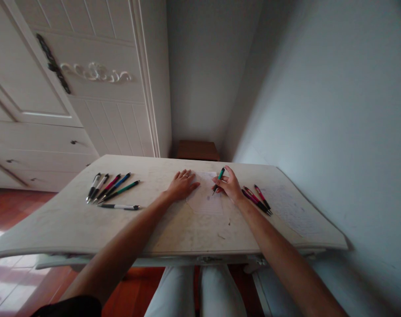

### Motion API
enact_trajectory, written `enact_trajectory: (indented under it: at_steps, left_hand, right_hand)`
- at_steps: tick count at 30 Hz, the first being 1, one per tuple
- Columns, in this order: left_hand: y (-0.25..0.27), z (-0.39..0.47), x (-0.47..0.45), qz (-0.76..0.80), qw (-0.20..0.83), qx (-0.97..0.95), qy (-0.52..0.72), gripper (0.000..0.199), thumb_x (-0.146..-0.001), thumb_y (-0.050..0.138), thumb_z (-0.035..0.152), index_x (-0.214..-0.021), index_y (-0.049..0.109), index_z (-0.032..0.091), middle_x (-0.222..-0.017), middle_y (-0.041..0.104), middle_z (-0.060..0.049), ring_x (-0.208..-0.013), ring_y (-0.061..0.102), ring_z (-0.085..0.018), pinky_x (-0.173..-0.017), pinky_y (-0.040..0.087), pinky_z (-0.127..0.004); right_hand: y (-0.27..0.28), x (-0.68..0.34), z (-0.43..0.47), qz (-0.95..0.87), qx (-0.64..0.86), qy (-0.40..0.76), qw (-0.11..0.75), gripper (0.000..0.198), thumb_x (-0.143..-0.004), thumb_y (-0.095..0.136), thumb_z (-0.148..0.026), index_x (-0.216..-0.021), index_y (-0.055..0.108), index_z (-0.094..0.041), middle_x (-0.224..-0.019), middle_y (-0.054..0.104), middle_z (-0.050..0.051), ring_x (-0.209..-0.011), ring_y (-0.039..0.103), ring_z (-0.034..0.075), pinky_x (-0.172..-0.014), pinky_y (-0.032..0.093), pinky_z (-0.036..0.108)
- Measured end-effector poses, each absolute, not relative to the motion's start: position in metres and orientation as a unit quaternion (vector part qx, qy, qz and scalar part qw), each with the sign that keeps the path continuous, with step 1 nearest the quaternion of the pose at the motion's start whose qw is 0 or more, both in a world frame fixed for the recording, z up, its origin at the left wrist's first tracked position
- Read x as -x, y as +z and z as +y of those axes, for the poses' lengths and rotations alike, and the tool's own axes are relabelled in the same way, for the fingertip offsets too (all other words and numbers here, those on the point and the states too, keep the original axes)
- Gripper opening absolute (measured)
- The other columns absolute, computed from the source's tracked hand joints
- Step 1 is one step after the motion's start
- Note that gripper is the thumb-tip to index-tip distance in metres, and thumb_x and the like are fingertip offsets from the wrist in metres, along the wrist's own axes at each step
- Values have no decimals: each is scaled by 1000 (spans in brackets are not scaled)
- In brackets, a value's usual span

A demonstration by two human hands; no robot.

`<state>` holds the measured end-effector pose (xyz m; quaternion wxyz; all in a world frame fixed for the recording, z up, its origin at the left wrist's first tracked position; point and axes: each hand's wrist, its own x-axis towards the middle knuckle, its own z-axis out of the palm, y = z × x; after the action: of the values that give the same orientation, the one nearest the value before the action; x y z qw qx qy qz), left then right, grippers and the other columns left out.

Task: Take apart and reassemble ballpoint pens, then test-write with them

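Note:
Between the thumb and fingers of my right hand (232, 186) is a green pen (221, 174), tilted with its tip low over a sheet of paper (206, 204). Faint marks show on the sheet near the tip; whether the tip touches the paper I cannot tell. My left hand (182, 185) lies flat with fingers spread, on the left edge of the same sheet. A ring sits on one of its fingers. Just right of my right wrist lie several pink and black pens (261, 198), partly hidden by the forearm.
On the left of the white table (71, 229) lie several pens (116, 187) fanned out, with a white and black pen (119, 207) crosswise below them. A written-on sheet (293, 211) lies at the right. A white wardrobe (104, 105) stands behind left; a wall (336, 110) bounds the right.

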<state>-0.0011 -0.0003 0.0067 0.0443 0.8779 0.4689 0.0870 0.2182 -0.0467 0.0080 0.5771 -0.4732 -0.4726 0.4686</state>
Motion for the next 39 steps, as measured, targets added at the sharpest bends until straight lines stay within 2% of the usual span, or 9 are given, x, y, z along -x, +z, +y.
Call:
enact_trajectory:
  at_steps: [8, 12, 15, 19, 28, 34, 39]
  left_hand:
    - [7, -3, 2, 465, 37, -881, 83, 60, -97, 27, 56, -144, 40, 21, -155, 34, -13, -145, 25, -28, -118, 19, -47]
    - [7, -2, 2, 472, 48, -876, 86, 64, -97, 27, 56, -147, 36, 17, -155, 32, -15, -146, 23, -28, -118, 18, -45]
    - [6, -1, 2, 480, 54, -872, 82, 67, -97, 27, 57, -148, 33, 14, -155, 31, -16, -146, 22, -27, -119, 17, -44]
    - [6, 0, 2, 481, 52, -872, 75, 70, -97, 26, 58, -148, 32, 11, -155, 30, -18, -147, 21, -27, -119, 15, -43]
    - [8, -3, 1, 481, 42, -873, 62, 70, -96, 27, 58, -147, 34, 10, -156, 29, -18, -146, 22, -28, -119, 15, -42]
    - [6, -1, 0, 477, 26, -876, 69, 68, -97, 28, 58, -145, 37, 11, -155, 32, -18, -146, 24, -29, -118, 18, -44]
    - [4, 0, 0, 477, 29, -876, 66, 68, -97, 28, 58, -146, 36, 11, -155, 31, -18, -146, 24, -29, -118, 17, -44]
  right_hand:
    - [13, -219, -47, -463, 500, 429, 593, 112, -57, 83, -47, -146, 20, -19, -77, 67, -1, -51, 67, 19, -38, 50, 23]
    - [14, -220, -47, -465, 520, 387, 604, 104, -62, 77, -49, -146, 23, -18, -70, 64, -4, -42, 60, 15, -32, 42, 20]
    - [15, -223, -49, -479, 541, 341, 602, 89, -70, 71, -50, -144, 32, -21, -71, 65, -4, -35, 52, 10, -28, 34, 18]
    - [16, -226, -48, -503, 558, 311, 582, 59, -74, 64, -52, -123, 56, -19, -73, 64, -3, -32, 45, 6, -28, 31, 18]
    - [9, -224, -43, -531, 526, 338, 572, 46, -74, 64, -53, -104, 62, -18, -71, 62, -3, -39, 56, 9, -34, 36, 17]
    - [3, -222, -41, -556, 522, 325, 559, 44, -76, 62, -55, -100, 64, -19, -70, 61, -1, -43, 59, 11, -36, 40, 19]
    - [0, -222, -38, -537, 522, 297, 593, 39, -75, 66, -50, -101, 63, -21, -83, 67, 2, -70, 70, 18, -50, 51, 23]
